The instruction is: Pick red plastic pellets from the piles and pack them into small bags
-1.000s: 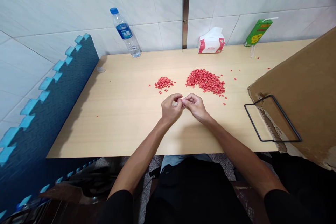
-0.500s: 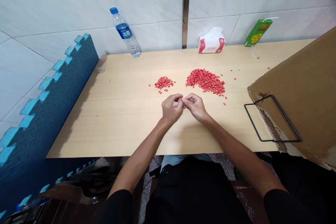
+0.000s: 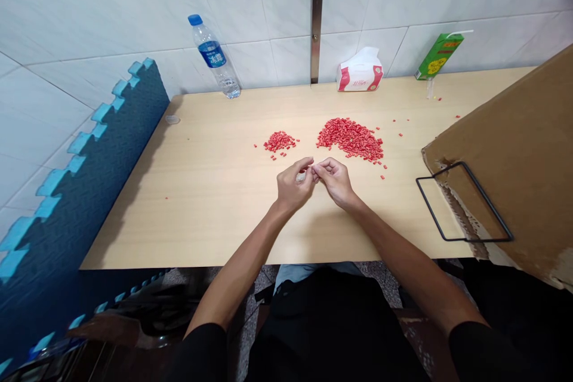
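My left hand (image 3: 295,184) and my right hand (image 3: 333,180) meet fingertip to fingertip just above the table. Both are closed in a pinch. A small clear, whitish thing (image 3: 300,177) shows inside the curl of my left hand; its kind is too small to tell. What sits between the right fingertips is hidden. Beyond my right hand lies a large pile of small red pieces (image 3: 349,138). A smaller pile of the same red pieces (image 3: 280,141) lies beyond my left hand.
A water bottle (image 3: 213,57), a tissue pack (image 3: 360,71) and a green drink carton (image 3: 439,57) stand along the wall. At the right, a cardboard sheet (image 3: 510,161) with a black wire frame (image 3: 465,240) covers the table's side. A blue foam mat (image 3: 111,137) borders the left.
Both hands stay together in nearly the same spot, with only a slight shift of the fingers. The piles look unchanged.
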{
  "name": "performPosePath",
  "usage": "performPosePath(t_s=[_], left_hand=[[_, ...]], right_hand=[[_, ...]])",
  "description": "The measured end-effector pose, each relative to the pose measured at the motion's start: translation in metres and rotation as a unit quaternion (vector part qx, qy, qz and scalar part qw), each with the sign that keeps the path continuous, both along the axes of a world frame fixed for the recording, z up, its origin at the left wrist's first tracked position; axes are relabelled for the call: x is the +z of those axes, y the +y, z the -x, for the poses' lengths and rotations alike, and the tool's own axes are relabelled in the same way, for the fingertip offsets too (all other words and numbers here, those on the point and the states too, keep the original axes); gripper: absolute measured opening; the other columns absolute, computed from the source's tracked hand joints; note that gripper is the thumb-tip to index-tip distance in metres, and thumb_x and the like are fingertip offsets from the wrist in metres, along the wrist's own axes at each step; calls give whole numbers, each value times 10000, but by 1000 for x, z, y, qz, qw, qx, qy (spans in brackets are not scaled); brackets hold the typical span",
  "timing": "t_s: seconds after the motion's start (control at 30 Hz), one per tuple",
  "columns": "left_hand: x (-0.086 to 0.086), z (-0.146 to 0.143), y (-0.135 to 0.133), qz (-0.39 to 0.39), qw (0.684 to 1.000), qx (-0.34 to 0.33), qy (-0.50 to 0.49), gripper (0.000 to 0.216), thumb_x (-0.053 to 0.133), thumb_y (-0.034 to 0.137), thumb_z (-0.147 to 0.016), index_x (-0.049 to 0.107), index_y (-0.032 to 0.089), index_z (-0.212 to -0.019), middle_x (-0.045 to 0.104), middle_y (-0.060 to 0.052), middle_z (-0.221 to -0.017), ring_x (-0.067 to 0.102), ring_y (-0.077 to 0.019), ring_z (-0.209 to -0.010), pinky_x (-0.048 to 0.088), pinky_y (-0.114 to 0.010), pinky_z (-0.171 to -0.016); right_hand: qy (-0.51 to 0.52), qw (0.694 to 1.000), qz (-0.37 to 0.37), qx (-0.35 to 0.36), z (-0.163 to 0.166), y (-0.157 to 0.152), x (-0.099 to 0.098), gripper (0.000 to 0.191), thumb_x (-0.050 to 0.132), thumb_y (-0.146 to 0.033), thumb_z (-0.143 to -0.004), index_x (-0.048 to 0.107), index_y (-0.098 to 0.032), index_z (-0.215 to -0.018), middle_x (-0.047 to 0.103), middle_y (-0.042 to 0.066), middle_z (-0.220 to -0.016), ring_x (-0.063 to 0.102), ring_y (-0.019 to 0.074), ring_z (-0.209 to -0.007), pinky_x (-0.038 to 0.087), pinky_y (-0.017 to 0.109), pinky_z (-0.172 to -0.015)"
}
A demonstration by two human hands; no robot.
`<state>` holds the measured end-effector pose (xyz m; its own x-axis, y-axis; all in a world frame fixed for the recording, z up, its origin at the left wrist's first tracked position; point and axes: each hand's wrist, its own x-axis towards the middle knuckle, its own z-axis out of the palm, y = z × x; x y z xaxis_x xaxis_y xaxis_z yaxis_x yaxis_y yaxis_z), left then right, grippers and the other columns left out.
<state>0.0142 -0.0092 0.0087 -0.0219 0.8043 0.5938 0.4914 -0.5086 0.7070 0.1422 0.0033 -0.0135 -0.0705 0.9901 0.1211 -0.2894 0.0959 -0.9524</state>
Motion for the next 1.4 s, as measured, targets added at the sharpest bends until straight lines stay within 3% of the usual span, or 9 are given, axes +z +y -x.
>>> performPosePath(t_s=[0.13, 0.33, 0.43, 0.57, 0.67, 0.77, 1.1, 1.27, 1.4], left_hand=[[-1, 1, 0, 41, 998, -36, -18, 325, 566, 209, -835, 588, 195, -1159, 706, -78, -1072, 697, -140, -830, 561, -254, -761], [4, 10, 7, 65, 997, -33, -26, 232, 576, 226, -838, 639, 186, -1057, 715, -57, -942, 679, -145, -818, 544, -264, -746], [8, 24, 14, 72, 996, -26, 49, 166, 576, 240, -836, 679, 197, -960, 702, -48, -888, 643, -159, -788, 521, -295, -743], [6, 38, 20, 98, 966, -88, 223, 254, 699, 295, -726, 697, 222, -970, 657, -58, -924, 595, -228, -900, 491, -363, -809], [2, 39, 21, 134, 950, -107, 262, 212, 692, 306, -737, 698, 210, -925, 627, -59, -882, 577, -229, -878, 481, -346, -758], [-1, 35, 20, 150, 949, -116, 252, 107, 597, 242, -819, 682, 185, -852, 617, -54, -835, 571, -197, -826, 463, -316, -731], [7, 29, 18, 160, 964, -107, 186, 205, 501, 220, -877, 701, 173, -872, 658, -71, -846, 603, -191, -828, 471, -310, -779], [2, 29, 19, 197, 972, -98, 81, 216, 521, 198, -853, 685, 172, -991, 702, -70, -938, 640, -179, -837, 492, -301, -791], [-4, 31, 22, 229, 968, -104, -3, 268, 575, 190, -802, 658, 169, -1056, 701, -52, -884, 653, -158, -808, 510, -278, -754]], right_hand=[[1, 1000, -2, 4, -1, 1, 0, 288, 701, -465, -756, 600, -195, -755, 654, -12, -648, 619, 123, -605, 508, 261, -608], [3, 1000, 6, -12, -6, 2, 5, 303, 696, -478, -757, 596, -192, -765, 674, 2, -701, 622, 121, -582, 524, 264, -582], [-12, 998, 7, -69, -11, 5, 4, 307, 688, -481, -758, 585, -192, -752, 651, -8, -675, 602, 111, -541, 504, 246, -534], [-35, 987, 5, -156, -17, 12, 1, 291, 665, -464, -779, 561, -195, -739, 621, -23, -640, 583, 98, -508, 470, 227, -510], [-53, 981, 8, -186, -19, 14, -1, 293, 644, -467, -790, 547, -195, -744, 613, -29, -638, 581, 95, -509, 463, 219, -509], [-65, 981, 9, -185, -18, 13, 0, 301, 634, -471, -792, 534, -191, -738, 608, -33, -635, 577, 93, -509, 461, 216, -511], [-88, 985, 4, -150, -14, 7, 6, 264, 642, -431, -792, 553, -187, -745, 591, -33, -620, 564, 97, -514, 461, 223, -523], [-89, 985, 2, -146, -14, 8, 4, 255, 639, -425, -797, 557, -188, -752, 593, -33, -623, 567, 99, -517, 460, 224, -527], [-89, 987, 3, -134, -14, 7, 4, 247, 638, -418, -801, 561, -188, -758, 604, -26, -634, 573, 102, -522, 460, 227, -530]])
